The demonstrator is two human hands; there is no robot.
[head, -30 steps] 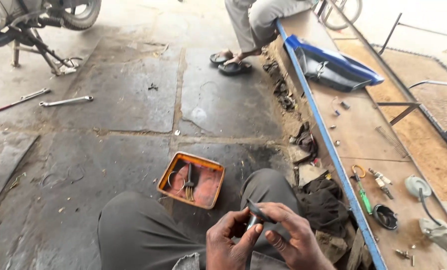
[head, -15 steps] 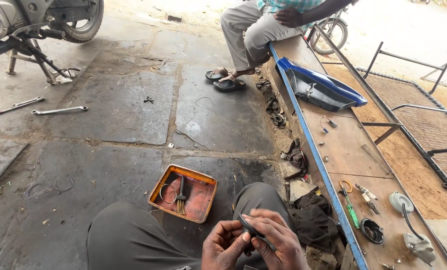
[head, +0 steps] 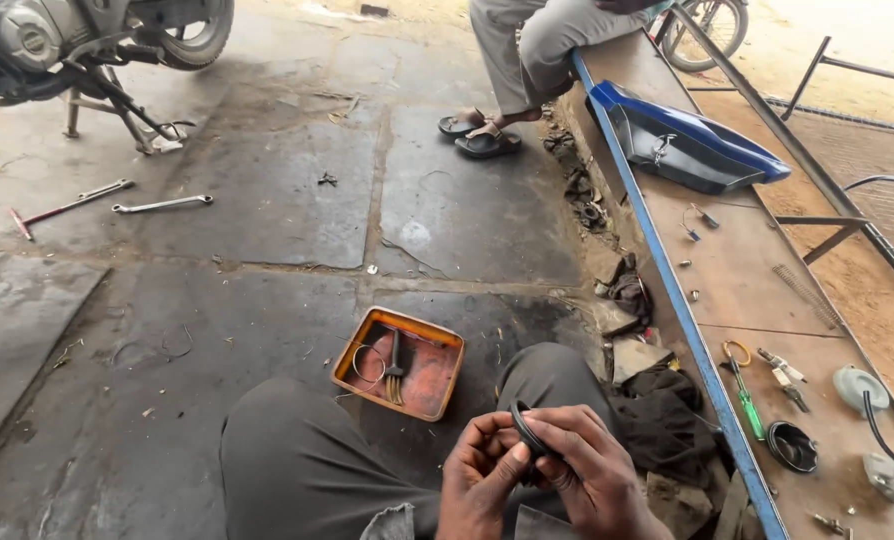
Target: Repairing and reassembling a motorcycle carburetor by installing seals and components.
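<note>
Low in the frame, over my knees, both hands meet around a small black rubber ring (head: 523, 432). My left hand (head: 479, 472) pinches it from the left with thumb and forefinger. My right hand (head: 592, 470) curls over it from the right. An orange metal tray (head: 437, 385) lies on the stone floor just beyond my knees, with a wire ring and a dark tool in it.
A wooden bench with a blue edge (head: 667, 280) runs along the right, carrying a blue panel (head: 687, 145), screwdrivers (head: 747, 395) and small parts. Another person (head: 527, 50) sits at its far end. A motorcycle (head: 77, 40) stands far left. Spanners (head: 162, 204) lie on the floor.
The view has tilted down and closer. My hands stay together on the black ring, turning it slightly between the fingers.
</note>
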